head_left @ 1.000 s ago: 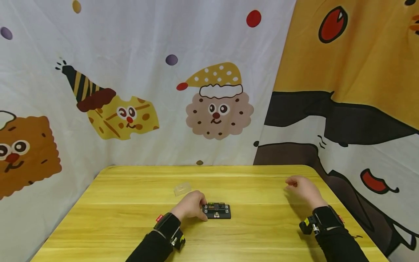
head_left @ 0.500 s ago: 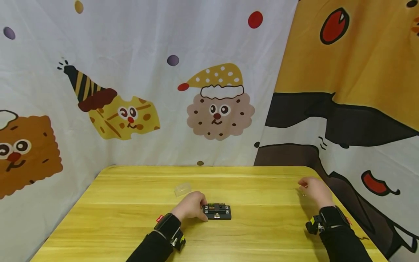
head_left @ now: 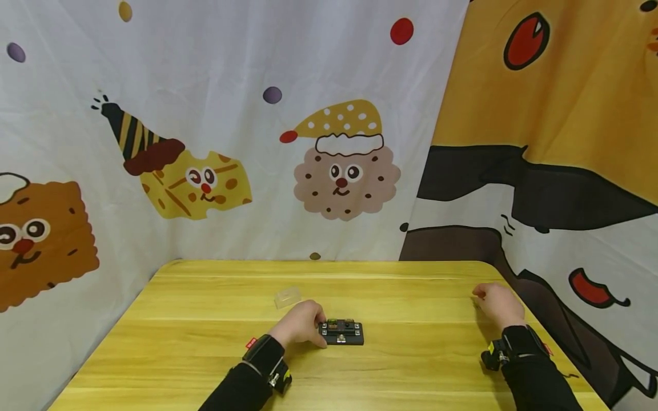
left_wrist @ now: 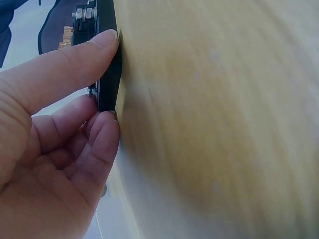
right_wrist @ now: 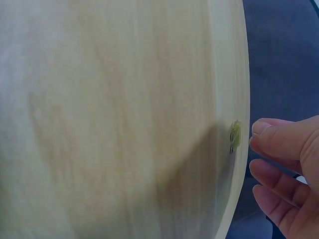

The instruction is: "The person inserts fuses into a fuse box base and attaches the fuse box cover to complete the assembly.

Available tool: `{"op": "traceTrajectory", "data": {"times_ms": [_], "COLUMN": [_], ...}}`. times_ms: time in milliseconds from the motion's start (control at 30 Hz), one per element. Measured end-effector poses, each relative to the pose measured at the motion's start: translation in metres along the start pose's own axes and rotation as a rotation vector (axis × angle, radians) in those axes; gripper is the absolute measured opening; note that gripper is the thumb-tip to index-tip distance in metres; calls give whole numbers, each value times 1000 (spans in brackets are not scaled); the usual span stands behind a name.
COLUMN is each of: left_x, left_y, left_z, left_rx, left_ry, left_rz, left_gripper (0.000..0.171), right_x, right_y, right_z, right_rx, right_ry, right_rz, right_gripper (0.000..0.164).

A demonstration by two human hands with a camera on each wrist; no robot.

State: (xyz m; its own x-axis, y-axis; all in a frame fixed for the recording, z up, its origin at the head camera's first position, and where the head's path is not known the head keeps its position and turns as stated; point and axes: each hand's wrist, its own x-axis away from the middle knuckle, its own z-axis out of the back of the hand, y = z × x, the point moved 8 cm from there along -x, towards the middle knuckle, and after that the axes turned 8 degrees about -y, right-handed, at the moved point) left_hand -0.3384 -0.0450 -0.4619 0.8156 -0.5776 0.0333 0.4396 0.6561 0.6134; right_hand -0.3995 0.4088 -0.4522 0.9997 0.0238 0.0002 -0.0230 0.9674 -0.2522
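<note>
My left hand [head_left: 303,322] holds the left end of a black fuse block [head_left: 341,337] on the wooden table. Metal screw terminals sit along the block, and amber pieces [left_wrist: 66,37] stick up from it in the left wrist view. In that view my thumb [left_wrist: 99,42] presses the front edge of the black base, with other fingertips at its near end. Far to the right, my right hand [head_left: 501,303] hovers low over the table with loosely bent fingers. Just beyond its fingertips in the right wrist view lies a small translucent yellow blade fuse [right_wrist: 237,134] with metal prongs.
A clear plastic cover [head_left: 288,297] lies behind the left hand. The table [head_left: 205,342] has rounded far corners, and its right edge runs close to the right hand. A printed curtain [head_left: 339,57] hangs behind and to the right.
My right hand has moved to the right and slightly nearer, toward the table's right edge. The left hand and the fuse block have stayed in place.
</note>
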Motion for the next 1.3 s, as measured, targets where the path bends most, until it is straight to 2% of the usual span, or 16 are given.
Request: {"op": "traceTrajectory", "data": {"times_ms": [367, 933, 1300], "left_x": [0, 2, 2], "left_y": [1, 4, 2], "left_z": [-1, 0, 1], "left_rx": [3, -9, -10], "left_ry": [3, 0, 0], "left_rz": [-3, -2, 2], "left_gripper": [36, 36, 37], "right_x": [3, 5, 2], "right_y": [3, 3, 6], "right_z": [-8, -8, -9], "right_rx": [9, 15, 10], "right_ry": [-39, -37, -77], "right_rz": [-51, -70, -120], "right_gripper": [24, 12, 7]}}
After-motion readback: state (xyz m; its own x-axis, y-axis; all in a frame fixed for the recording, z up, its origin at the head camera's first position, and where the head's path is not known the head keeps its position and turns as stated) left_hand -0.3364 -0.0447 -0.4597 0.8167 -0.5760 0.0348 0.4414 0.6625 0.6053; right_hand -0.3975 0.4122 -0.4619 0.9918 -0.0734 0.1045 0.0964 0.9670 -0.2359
